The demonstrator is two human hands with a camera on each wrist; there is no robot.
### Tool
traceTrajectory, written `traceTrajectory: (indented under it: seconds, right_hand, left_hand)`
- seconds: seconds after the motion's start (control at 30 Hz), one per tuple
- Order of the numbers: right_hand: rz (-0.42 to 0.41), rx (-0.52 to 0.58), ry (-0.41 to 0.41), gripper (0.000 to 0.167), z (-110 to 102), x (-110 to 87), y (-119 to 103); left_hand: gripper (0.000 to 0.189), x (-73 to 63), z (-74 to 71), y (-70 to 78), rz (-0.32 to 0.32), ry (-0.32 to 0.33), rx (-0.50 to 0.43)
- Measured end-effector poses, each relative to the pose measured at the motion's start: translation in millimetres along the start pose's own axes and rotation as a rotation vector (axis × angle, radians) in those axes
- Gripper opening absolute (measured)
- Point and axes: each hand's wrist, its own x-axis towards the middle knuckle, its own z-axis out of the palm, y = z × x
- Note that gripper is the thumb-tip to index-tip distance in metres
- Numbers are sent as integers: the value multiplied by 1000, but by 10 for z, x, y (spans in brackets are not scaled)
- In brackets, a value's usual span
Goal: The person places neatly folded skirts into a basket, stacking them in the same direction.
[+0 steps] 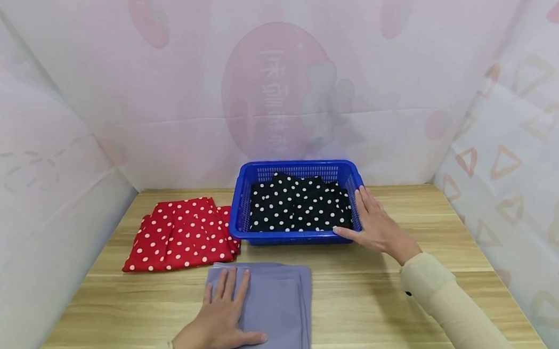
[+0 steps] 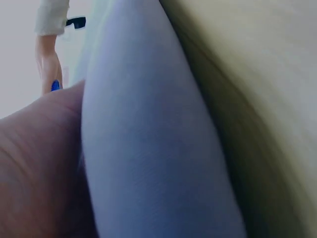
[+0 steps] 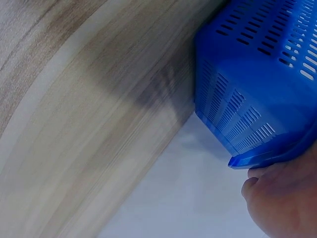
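Observation:
My left hand (image 1: 223,319) lies flat with spread fingers on a folded grey-purple cloth (image 1: 278,308) at the near middle of the table. In the left wrist view the cloth (image 2: 153,119) fills the centre, beside the palm. My right hand (image 1: 376,224) touches the near right corner of a blue plastic basket (image 1: 293,237). Its fingers extend along the right rim, and the thumb rests on the front rim. Inside the basket lies black cloth with white dots (image 1: 300,202). The right wrist view shows the basket's slotted wall (image 3: 237,109) with the hand against its rim.
Left of the basket lies a folded red cloth with white dots (image 1: 182,236), its right edge against the basket. Everything stands on a wood-grain table (image 1: 364,297). Pale printed sheets (image 1: 178,95) hang behind the table and at both sides.

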Motion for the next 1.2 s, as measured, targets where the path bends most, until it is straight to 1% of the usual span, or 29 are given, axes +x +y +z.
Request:
traceTrajectory:
  seconds: [0.13, 0.27, 0.43, 0.63, 0.73, 0.87, 0.93, 1.07, 1.17, 1.2]
  right_hand:
    - [-4, -5, 2, 125, 9, 8, 13]
    - [-8, -6, 4, 125, 13, 13, 19]
    - [-6, -11, 3, 125, 10, 9, 21]
    - [-7, -7, 7, 124, 9, 8, 21]
    - [-9, -13, 12, 125, 12, 13, 24]
    - [-15, -22, 21, 125, 20, 17, 24]
    - [-18, -21, 25, 124, 26, 17, 25]
    - [-18, 4, 32, 121, 23, 9, 34]
    - [-13, 79, 44, 112, -12, -4, 53]
    - [-25, 121, 61, 106, -37, -6, 58]
  left_hand:
    - [140, 101, 41, 199, 10, 4, 7]
    - [140, 202, 79, 404, 8, 32, 26]
    - [140, 340, 157, 621, 15, 60, 41]
    - [140, 506, 205, 821, 9, 45, 69]
    - [140, 549, 194, 901, -3, 27, 90]
    - [139, 562, 165, 963, -20, 8, 113]
    - [137, 558, 142, 962, -21, 11, 99]
    - [131, 530, 50, 915, -16, 32, 10]
    - [124, 491, -66, 848, -24, 44, -45]
    - [121, 475, -107, 817, -29, 49, -58]
